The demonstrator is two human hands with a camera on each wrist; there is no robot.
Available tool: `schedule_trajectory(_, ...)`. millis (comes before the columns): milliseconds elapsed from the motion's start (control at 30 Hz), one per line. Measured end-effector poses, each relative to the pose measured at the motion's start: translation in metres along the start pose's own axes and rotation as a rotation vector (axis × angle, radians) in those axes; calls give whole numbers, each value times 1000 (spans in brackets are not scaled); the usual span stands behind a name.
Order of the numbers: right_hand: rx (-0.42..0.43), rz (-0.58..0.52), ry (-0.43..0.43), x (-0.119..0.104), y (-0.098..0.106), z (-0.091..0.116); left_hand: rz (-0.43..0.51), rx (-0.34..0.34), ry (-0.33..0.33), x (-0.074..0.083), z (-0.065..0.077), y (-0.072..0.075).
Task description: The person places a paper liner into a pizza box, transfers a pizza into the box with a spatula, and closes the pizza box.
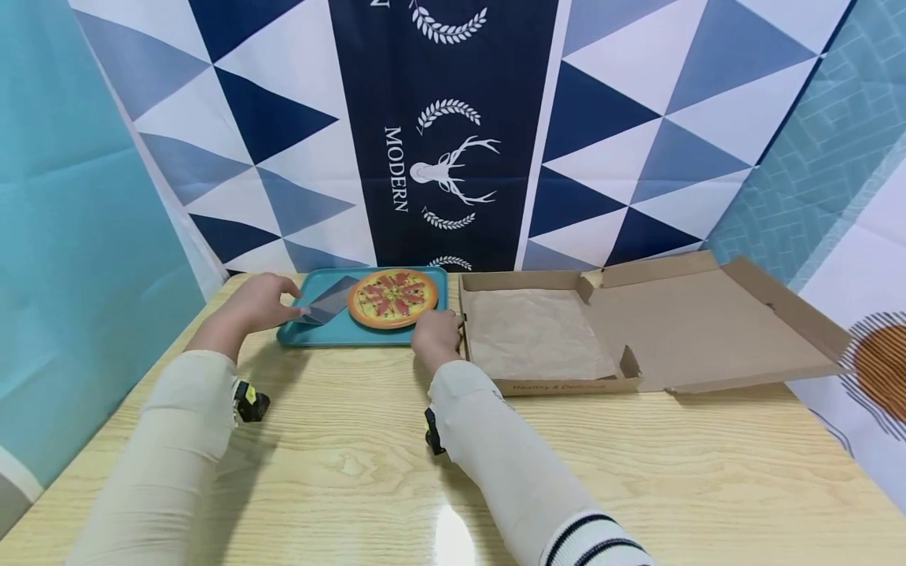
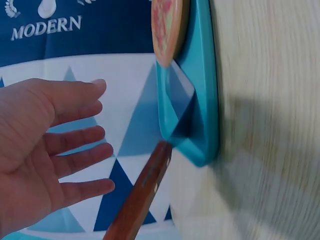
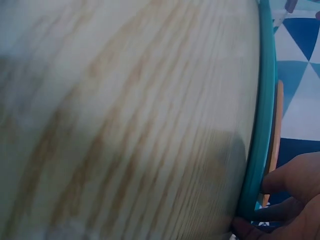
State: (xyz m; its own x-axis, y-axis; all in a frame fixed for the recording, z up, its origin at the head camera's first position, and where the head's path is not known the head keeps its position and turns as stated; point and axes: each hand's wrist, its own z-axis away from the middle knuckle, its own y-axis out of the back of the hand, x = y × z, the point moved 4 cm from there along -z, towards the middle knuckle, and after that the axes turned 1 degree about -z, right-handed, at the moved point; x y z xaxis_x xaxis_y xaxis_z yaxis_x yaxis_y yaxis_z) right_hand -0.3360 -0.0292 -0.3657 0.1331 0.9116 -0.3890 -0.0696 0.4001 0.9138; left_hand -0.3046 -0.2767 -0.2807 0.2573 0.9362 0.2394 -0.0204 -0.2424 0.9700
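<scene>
A teal tray [image 1: 357, 337] lies near the back of the table, bearing a round pizza [image 1: 392, 299] with an orange crust. A pizza server with a flat metal blade [image 1: 333, 302] rests on the tray's left part, its tip by the pizza. Its wooden handle [image 2: 142, 192] sticks out past the tray's end in the left wrist view. My left hand [image 1: 263, 303] is beside that handle, fingers spread and holding nothing. At the tray's front right corner, my right hand [image 1: 436, 336] pinches the rim, thumb above and fingers below; the right wrist view shows this rim [image 3: 262, 100] edge-on.
Right of the tray stands an open cardboard pizza box [image 1: 566, 385], lined with paper [image 1: 534, 334]. Its lid [image 1: 722, 318] is folded out to the right. A patterned cloth [image 1: 446, 79] hangs behind the table [image 1: 340, 472].
</scene>
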Motion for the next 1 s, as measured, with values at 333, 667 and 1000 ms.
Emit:
schedule_trajectory(333, 16, -3, 3, 1, 0, -3, -60, -85, 71, -30, -6, 5)
schedule_trajectory(667, 26, -4, 0, -1, -4, -6, 26, -202, 220, -46, -4, 3)
schedule_trajectory(1000, 30, -6, 9, 0, -2, -6, 21, -352, 337, -49, -3, -11)
